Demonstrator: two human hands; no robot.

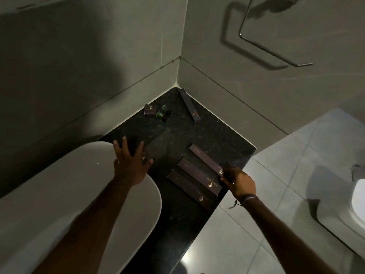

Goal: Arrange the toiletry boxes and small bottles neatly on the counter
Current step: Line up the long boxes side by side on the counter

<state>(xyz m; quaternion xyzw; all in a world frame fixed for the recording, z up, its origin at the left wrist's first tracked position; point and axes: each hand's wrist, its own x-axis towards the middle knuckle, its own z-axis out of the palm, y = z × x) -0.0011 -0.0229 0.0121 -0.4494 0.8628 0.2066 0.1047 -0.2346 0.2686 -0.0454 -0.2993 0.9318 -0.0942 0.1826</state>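
On the black granite counter (177,224), three long dark purple boxes lie side by side near the front right edge: (205,159), (197,176), (187,187). My right hand (238,183) pinches the near end of the rightmost one. My left hand (130,165) grips the logo end of a fourth long box (158,145), which is blurred by motion. A fifth long box (189,104) lies in the far corner against the wall. A small square box (150,110) and two small green bottles (164,108) (159,115) sit by the back wall.
A white basin (59,194) fills the counter's left side, under my left forearm. A chrome towel ring (276,48) hangs on the right wall. Below the counter's right edge are grey floor tiles (266,224) and a white toilet (359,198).
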